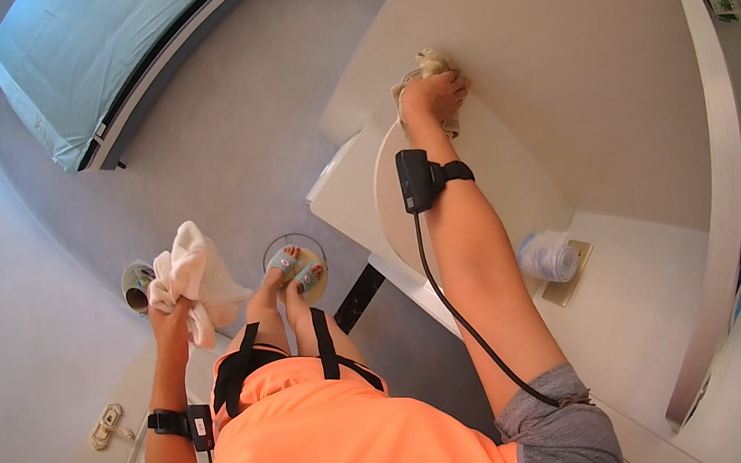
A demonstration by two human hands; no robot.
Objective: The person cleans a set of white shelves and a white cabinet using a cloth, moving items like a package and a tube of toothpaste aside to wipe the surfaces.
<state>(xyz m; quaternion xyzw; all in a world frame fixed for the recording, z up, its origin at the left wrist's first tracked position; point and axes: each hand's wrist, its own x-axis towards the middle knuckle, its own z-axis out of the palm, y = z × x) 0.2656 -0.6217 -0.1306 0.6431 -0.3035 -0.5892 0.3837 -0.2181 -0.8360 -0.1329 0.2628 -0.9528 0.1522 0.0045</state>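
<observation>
My left hand (173,320) grips a bunched pale pink towel (191,267), which hangs in loose folds beside my legs. Stretched out ahead, my right hand (435,97) presses a crumpled beige cloth (433,60) against a pale wall (539,90). Its fingers curl over the cloth and partly hide it. Just below that hand is a white surface with a rounded edge (390,206), partly covered by my forearm.
A roll of clear plastic bags (548,258) lies near a metal wall plate (569,274). A white shelf board (718,96) runs down the right. My slippered feet rest on a round stool-like base (315,289). A bin (137,284), a door handle (107,426) and a bed (109,54) are leftward.
</observation>
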